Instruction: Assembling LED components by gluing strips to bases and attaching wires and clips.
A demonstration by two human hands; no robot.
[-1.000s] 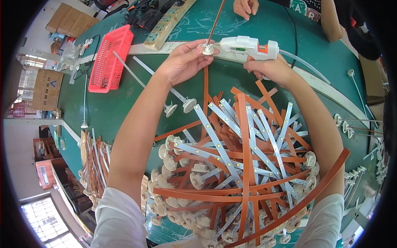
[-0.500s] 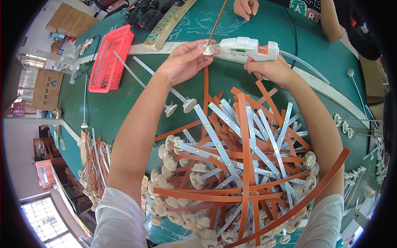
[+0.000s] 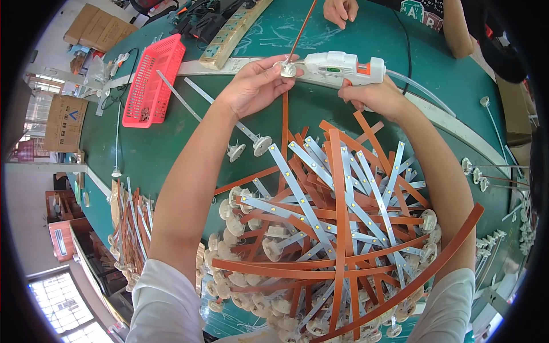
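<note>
Left hand [image 3: 254, 86] pinching a small white cap [image 3: 287, 70] on a thin brown strip [image 3: 300, 30] above the green table [image 3: 171, 148], right hand [image 3: 374, 97] wrapped round the white glue gun [image 3: 337, 64], nozzle touching the cap — risking, by the look of it, hot glue on pinching fingertips, or drips onto the strip pile [image 3: 331, 228] below.

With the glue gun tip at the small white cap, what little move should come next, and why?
Probably squeeze the trigger: the right hand holds the white glue gun with its nozzle at the round white cap, which the left hand pinches on the brown strip's end.
</note>
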